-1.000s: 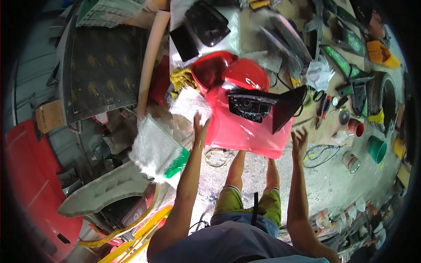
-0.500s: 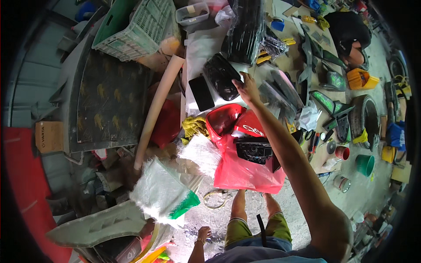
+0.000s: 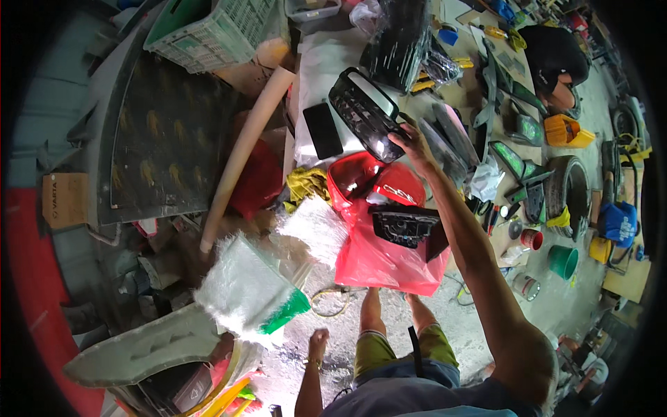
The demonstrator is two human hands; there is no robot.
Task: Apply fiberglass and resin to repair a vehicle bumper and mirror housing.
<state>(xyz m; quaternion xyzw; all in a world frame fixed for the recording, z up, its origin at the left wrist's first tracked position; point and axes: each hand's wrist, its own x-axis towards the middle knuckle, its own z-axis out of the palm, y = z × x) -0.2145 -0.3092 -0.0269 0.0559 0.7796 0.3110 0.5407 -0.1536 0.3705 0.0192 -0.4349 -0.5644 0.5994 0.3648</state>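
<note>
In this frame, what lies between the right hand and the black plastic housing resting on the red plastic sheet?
A glossy red shell with white markings lies between the right hand and the black plastic housing, as the head view shows.

Light is uneven. The fibre mats [image 3: 240, 285] and the floor [image 3: 285, 358] at lower left glare nearly white. The red bag [image 3: 389, 267] carries a sheen; the black casing [image 3: 358, 115] and the black wrap [image 3: 397, 48] show pale highlights. The left panel [image 3: 170, 139] sits dim. Fisheye bends the edges; black vignetting fills all 4 corners.
</note>
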